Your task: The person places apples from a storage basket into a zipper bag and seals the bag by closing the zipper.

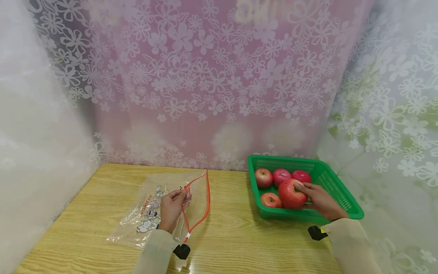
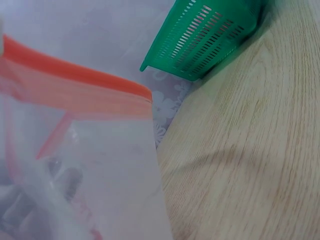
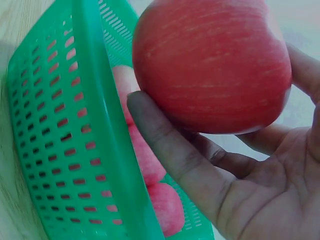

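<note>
My left hand (image 1: 172, 208) pinches one edge of a clear zip bag (image 1: 137, 213) with an orange-red zip rim and printed cartoon animals. The bag lies flat on the table, its mouth gaping toward the right. In the left wrist view the orange rim (image 2: 80, 74) fills the left side, and the fingers show dimly through the plastic. A red apple (image 1: 292, 195) is in my right hand (image 1: 323, 201), raised above the green basket (image 1: 256, 205). In the right wrist view the fingers and thumb curl around that apple (image 3: 215, 65).
Several more apples lie in the basket, among them a paler one (image 1: 263, 178) at the back left and another (image 1: 271, 200) at the front left. The wooden table (image 1: 232, 236) spans between bag and basket. Flower-patterned sheeting (image 1: 219, 83) stands behind and at both sides.
</note>
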Action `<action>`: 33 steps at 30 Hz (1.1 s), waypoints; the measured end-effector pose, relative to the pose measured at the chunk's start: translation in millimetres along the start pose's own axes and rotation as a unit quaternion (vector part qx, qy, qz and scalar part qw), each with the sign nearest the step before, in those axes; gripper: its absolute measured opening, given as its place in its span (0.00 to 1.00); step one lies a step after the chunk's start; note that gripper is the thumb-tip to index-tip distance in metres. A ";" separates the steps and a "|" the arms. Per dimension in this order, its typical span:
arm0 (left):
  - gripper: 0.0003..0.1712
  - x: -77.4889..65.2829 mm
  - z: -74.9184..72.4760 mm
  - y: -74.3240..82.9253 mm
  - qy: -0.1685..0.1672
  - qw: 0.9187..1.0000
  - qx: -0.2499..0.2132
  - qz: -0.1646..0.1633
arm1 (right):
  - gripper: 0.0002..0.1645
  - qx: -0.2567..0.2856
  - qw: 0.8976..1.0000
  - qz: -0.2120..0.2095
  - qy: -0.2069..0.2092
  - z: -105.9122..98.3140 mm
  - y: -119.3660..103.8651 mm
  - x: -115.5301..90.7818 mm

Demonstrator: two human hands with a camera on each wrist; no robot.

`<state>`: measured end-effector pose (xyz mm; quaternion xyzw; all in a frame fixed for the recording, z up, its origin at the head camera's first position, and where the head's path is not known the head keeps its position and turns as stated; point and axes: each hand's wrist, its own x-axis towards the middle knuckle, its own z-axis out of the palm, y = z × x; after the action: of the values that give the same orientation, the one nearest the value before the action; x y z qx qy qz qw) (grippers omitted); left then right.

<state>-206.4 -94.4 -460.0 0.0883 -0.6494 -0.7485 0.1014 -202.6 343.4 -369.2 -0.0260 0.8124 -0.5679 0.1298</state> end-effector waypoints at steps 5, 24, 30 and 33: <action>0.14 -0.7 -0.4 1.1 0.001 1.000 -0.009 -0.011 | 0.42 0.020 1.000 -0.008 -0.011 8.5 -1.7 0.3; 0.13 -1.5 0.7 1.3 0.019 1.000 0.012 0.000 | 0.39 0.073 0.994 -0.045 -0.074 41.1 -13.9 2.8; 0.13 -2.3 1.5 0.2 0.016 1.000 0.002 0.005 | 0.39 0.085 0.992 -0.042 -0.087 51.6 -17.2 5.7; 0.12 -3.0 1.9 -0.3 0.014 1.000 0.003 0.004 | 0.38 0.087 0.990 -0.047 -0.097 57.0 -18.2 7.2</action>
<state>-204.0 -91.8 -460.0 0.0967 -0.6502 -0.7451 0.1128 -197.8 283.3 -371.9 -0.1081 0.7410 -0.6369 0.1831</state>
